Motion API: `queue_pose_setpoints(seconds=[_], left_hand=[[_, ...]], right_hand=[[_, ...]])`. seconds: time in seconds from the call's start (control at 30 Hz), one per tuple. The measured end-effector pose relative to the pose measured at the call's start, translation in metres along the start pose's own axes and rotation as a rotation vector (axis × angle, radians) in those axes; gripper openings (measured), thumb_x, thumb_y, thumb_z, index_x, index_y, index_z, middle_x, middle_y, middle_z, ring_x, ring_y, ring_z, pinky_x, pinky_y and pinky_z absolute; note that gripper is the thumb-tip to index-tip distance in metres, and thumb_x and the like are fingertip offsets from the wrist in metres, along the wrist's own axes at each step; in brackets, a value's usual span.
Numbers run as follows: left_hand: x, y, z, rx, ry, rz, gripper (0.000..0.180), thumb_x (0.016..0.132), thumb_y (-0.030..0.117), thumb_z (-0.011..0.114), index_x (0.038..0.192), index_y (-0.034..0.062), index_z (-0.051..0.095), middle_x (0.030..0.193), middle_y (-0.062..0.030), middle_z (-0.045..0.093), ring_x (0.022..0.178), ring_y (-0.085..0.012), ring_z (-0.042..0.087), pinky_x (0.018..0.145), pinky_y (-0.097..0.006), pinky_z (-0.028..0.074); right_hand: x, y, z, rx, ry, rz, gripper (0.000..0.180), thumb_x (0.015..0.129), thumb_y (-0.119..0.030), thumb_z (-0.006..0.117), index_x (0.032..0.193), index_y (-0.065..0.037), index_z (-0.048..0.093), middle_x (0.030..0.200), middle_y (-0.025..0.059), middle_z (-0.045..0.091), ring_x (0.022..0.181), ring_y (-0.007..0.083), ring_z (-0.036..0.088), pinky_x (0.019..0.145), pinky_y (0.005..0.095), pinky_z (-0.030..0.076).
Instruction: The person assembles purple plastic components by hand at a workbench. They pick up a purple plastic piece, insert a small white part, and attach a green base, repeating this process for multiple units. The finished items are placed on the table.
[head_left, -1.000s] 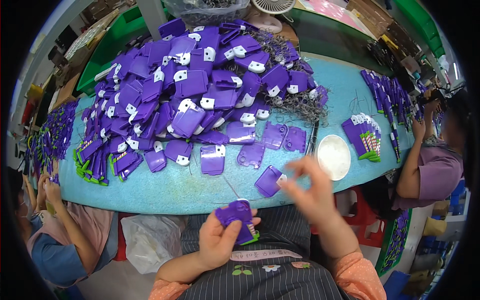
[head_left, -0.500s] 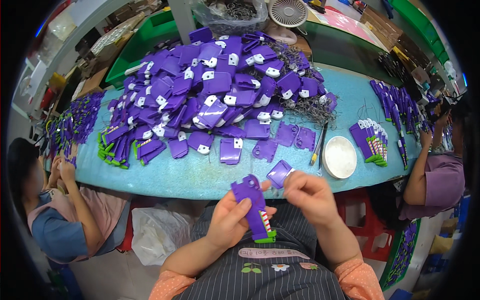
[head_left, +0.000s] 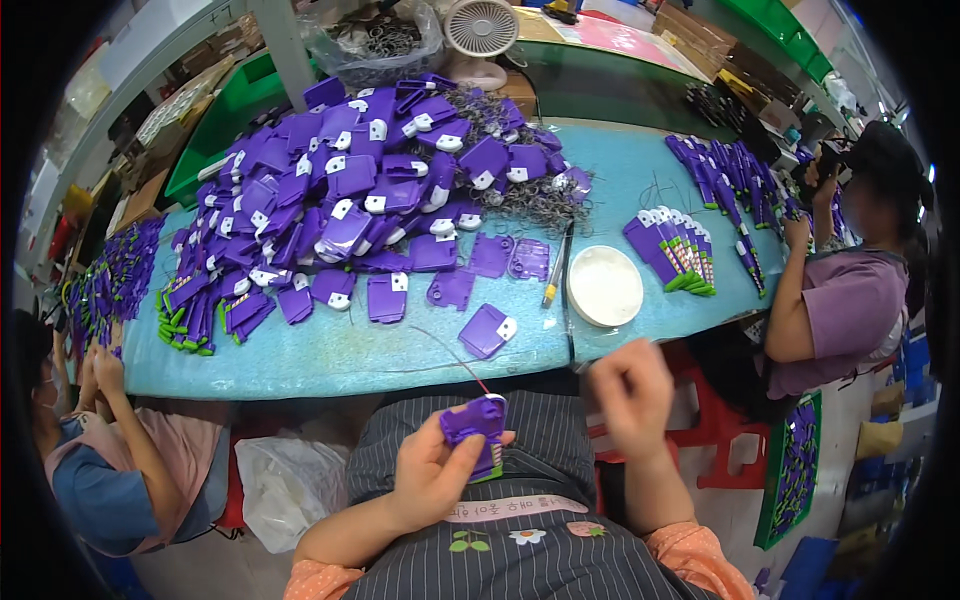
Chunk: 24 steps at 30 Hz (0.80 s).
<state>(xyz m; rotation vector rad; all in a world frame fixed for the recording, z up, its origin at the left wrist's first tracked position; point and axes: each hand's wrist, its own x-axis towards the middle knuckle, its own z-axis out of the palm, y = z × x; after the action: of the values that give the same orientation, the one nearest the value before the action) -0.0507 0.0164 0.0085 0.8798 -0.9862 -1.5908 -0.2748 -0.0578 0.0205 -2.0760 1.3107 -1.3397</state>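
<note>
My left hand (head_left: 432, 480) holds a small stack of purple plastic tags (head_left: 474, 428) over my lap, below the table edge. A thin dark string (head_left: 450, 352) runs up from the stack toward the table. My right hand (head_left: 632, 392) hangs beside it with the fingers curled in; whether it pinches anything I cannot tell. One loose purple tag with a white tab (head_left: 488, 330) lies on the blue table (head_left: 330, 350) just beyond my hands. A big heap of the same purple tags (head_left: 360, 190) covers the far left half.
A white round lid (head_left: 604, 286) and a pen-like tool (head_left: 554, 268) lie right of the heap. Rows of finished tags (head_left: 672, 246) sit at the right. One person sits at the right end (head_left: 830, 300), another at the left (head_left: 100, 440). A small fan (head_left: 480, 30) stands behind.
My right hand has pulled back from the table edge to a spot beside my left hand. The stack of tags has stayed in my left hand, shifting a little lower and right.
</note>
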Motion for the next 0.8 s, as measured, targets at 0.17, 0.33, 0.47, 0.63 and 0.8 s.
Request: queue_pose_setpoints(seconds=[0.17, 0.33, 0.47, 0.63, 0.8], left_hand=[[0.002, 0.005, -0.003, -0.181, -0.050, -0.213, 0.032, 0.094, 0.005, 0.044, 0.125, -0.0023, 0.039, 0.115, -0.0186, 0.056, 0.104, -0.0246, 0.059, 0.088, -0.034, 0.049], [0.006, 0.005, -0.007, -0.269, -0.060, -0.250, 0.033, 0.094, 0.004, 0.043, 0.127, -0.0008, 0.038, 0.120, -0.0192, 0.052, 0.108, -0.0251, 0.057, 0.089, -0.035, 0.048], [0.010, 0.011, -0.009, -0.201, -0.037, -0.285, 0.037, 0.094, 0.005, 0.043, 0.129, -0.0008, 0.035, 0.119, -0.0212, 0.054, 0.105, -0.0292, 0.058, 0.088, -0.038, 0.049], [0.017, 0.015, -0.008, -0.221, -0.106, -0.241, 0.035, 0.094, 0.004, 0.040, 0.129, -0.0010, 0.036, 0.120, -0.0187, 0.053, 0.107, -0.0258, 0.057, 0.088, -0.033, 0.048], [0.010, 0.018, -0.016, -0.164, -0.105, -0.184, 0.034, 0.094, 0.003, 0.041, 0.128, -0.0032, 0.036, 0.121, -0.0169, 0.052, 0.106, -0.0182, 0.056, 0.088, -0.030, 0.047]], right_hand=[[0.015, 0.056, -0.025, -0.362, 0.087, 0.071, 0.007, 0.076, -0.001, 0.062, 0.072, 0.000, 0.057, 0.068, 0.0100, 0.050, 0.063, 0.0260, 0.049, 0.058, 0.0352, 0.037], [0.019, 0.049, -0.015, -0.192, 0.194, 0.139, 0.004, 0.078, 0.000, 0.060, 0.076, 0.002, 0.057, 0.071, 0.0098, 0.052, 0.064, 0.0211, 0.050, 0.059, 0.0301, 0.039], [0.011, 0.021, -0.007, 0.232, 0.230, 0.245, 0.005, 0.082, 0.003, 0.057, 0.079, 0.001, 0.053, 0.079, 0.0034, 0.049, 0.069, 0.0105, 0.046, 0.062, 0.0237, 0.037], [-0.008, -0.020, 0.034, 0.785, -0.089, 0.305, 0.003, 0.086, -0.004, 0.055, 0.087, -0.002, 0.054, 0.099, 0.0086, 0.048, 0.083, 0.0122, 0.046, 0.075, 0.0251, 0.038], [-0.015, -0.040, 0.055, 0.958, -0.311, 0.493, 0.004, 0.090, -0.004, 0.051, 0.093, -0.001, 0.052, 0.107, 0.0109, 0.048, 0.089, 0.0128, 0.051, 0.076, 0.0256, 0.046]])
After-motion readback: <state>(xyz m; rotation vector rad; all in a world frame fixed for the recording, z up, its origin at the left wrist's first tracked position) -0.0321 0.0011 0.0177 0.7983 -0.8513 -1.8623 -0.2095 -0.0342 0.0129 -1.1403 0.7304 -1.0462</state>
